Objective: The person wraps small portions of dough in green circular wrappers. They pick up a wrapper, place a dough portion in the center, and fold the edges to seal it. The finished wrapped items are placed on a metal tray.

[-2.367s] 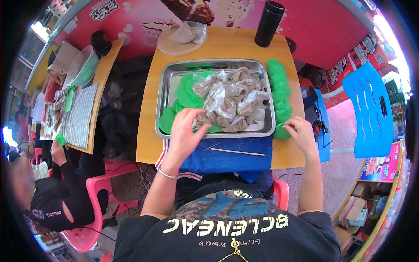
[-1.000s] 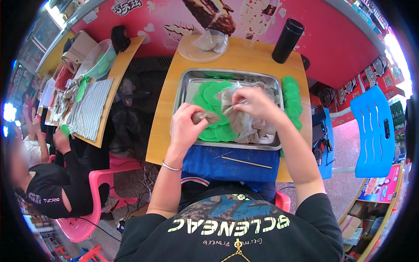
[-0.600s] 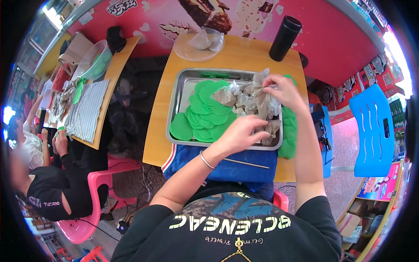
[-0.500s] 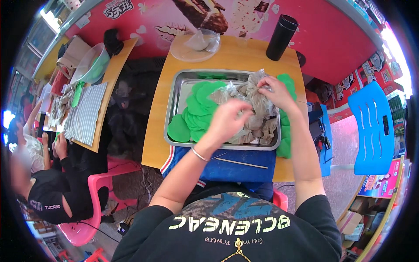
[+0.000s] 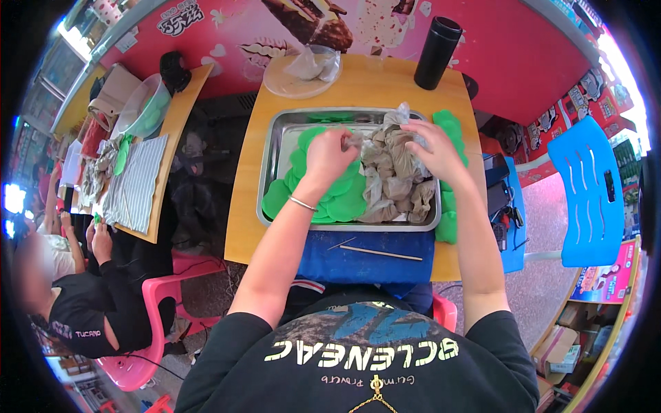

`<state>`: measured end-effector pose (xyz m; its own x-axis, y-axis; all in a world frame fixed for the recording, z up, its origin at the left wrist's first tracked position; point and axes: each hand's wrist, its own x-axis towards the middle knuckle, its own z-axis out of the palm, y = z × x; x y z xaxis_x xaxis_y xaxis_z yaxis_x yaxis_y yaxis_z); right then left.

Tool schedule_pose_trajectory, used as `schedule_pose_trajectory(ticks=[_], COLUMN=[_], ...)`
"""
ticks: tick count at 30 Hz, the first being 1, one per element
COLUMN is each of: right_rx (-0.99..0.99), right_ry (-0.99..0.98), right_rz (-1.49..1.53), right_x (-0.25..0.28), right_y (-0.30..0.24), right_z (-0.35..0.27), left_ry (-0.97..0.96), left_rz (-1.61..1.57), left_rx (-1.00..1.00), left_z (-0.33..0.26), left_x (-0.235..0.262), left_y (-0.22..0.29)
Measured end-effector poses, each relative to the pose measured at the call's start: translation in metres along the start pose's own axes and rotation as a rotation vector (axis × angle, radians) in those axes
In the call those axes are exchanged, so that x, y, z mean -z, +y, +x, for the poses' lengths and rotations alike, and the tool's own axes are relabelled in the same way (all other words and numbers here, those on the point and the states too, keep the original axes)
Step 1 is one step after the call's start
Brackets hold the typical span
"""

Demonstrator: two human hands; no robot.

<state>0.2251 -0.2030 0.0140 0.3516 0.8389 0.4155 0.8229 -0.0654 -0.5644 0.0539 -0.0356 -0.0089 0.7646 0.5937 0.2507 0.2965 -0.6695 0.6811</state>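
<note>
A rectangular metal tray [image 5: 267, 138] holds flat green discs [image 5: 339, 205] on its left side. On its right side lies a heap of grey-brown bundles with clear plastic film [image 5: 394, 157]. Over the discs, my left hand [image 5: 326, 160] is closed, its fingertips pinching a small bit of clear plastic film [image 5: 354, 140]. My right hand [image 5: 439, 153] is at the heap's upper right edge, thumb and fingers apart, its fingertips against the upper bundles. More green discs [image 5: 447, 125] line the table just right of the tray.
A thin stick [image 5: 380, 253] lies on blue cloth [image 5: 330, 267] at the table's near edge. Behind the tray stand a round lid-like plate [image 5: 275, 84] with a plastic bag and a black tumbler [image 5: 438, 54]. A blue chair [image 5: 585, 193] is at right; another person [image 5: 103, 296] sits at left.
My left hand has moved left and up, away from the heap, over the discs. My right hand has shifted slightly down, its thumb now apart from the fingers.
</note>
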Motion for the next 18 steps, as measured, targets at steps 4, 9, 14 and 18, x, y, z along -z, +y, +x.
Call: schedule_pose_trajectory(ticks=[4,9,14,18], right_rx=[-0.037,-0.096,0.014,-0.065], right_ry=[0.198,0.325,0.137,0.1], right_rz=[0.085,0.158,0.172,0.266], right_x=[0.002,0.01,-0.012,-0.027], right_y=[-0.024,-0.059,-0.082,-0.089], right_z=[-0.005,-0.022,-0.057,-0.07], left_ry=[0.037,-0.269,0.075,-0.054], left_rz=[-0.398,-0.552,0.227,0.408], left_rx=[-0.056,-0.049,-0.196,-0.091], left_z=[-0.014,-0.033,-0.015,-0.021], left_x=[-0.012,-0.011,0.016,0.024], left_y=[0.035,0.052,-0.01,-0.034])
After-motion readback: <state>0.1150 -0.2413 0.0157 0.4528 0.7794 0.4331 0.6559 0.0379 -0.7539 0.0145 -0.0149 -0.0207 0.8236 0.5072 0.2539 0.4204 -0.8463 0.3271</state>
